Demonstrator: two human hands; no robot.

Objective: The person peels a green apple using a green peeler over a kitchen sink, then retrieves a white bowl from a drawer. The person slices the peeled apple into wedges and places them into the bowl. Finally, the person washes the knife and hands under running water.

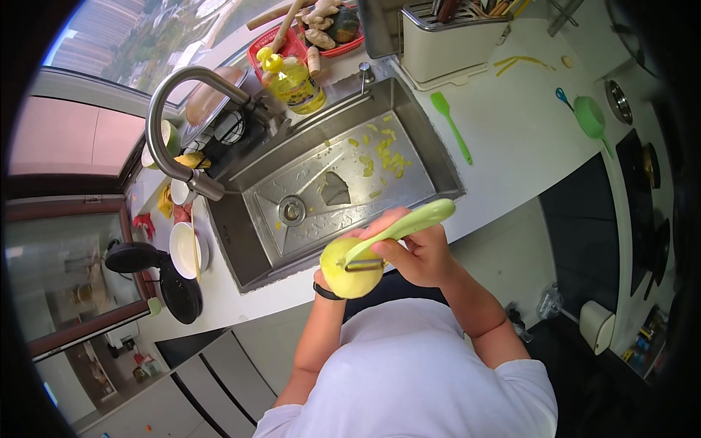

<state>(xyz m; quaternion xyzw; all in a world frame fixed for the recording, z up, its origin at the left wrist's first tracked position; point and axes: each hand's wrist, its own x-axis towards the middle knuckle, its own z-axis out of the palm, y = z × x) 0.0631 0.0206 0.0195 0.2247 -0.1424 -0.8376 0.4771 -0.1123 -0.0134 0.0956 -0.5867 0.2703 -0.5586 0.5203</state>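
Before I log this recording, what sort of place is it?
Most likely a home kitchen: a steel sink with a curved faucet, a block of utensils, and a green spatula on the white counter.

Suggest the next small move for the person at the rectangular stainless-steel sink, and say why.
Probably a short stroke with the light-green-handled, metal-bladed peeler: the right hand grips its handle, its blade lies across the round, pale-yellow piece of produce, and small yellow-green scraps lie in the sink.
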